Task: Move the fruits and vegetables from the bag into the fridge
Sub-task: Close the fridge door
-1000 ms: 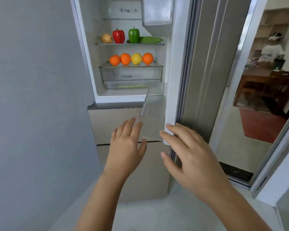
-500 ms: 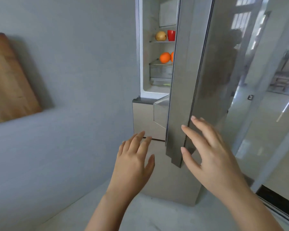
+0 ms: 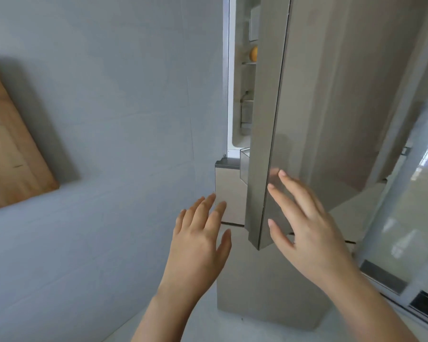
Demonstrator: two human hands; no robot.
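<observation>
Head view, looking forward and down. The fridge (image 3: 257, 292) stands against a grey wall (image 3: 121, 95); its upper door (image 3: 331, 95), brushed metal, stands ajar, leaving only a narrow vertical slit onto the lit interior.

Through that slit, one rounded yellow-orange fruit (image 3: 254, 53) rests on a glass shelf (image 3: 249, 62), partly cut off by the door's edge. It lies inside the fridge, high in the view, well above and beyond both hands. Lower in the slit, a clear door bin (image 3: 244, 166) shows just beside the door's inner edge. Any other produce is hidden behind the door.

The right hand (image 3: 307, 225) is held flat and wide, fingers straight and spread, holding nothing. It lies over the outer face of the door near the lower corner, and a faint reflection of the fingertips (image 3: 282, 173) shows on the metal. Whether the fingertips actually touch the surface cannot be told.

The left hand (image 3: 198, 243) is likewise flat and relaxed, fingers straight and slightly apart, holding nothing. It is raised in front of the fridge's lower drawer front (image 3: 229, 193), left of the door's edge and apart from it.

A wooden board (image 3: 13, 149) leans on the wall at far left; a glass sliding door (image 3: 405, 193) stands at far right.
</observation>
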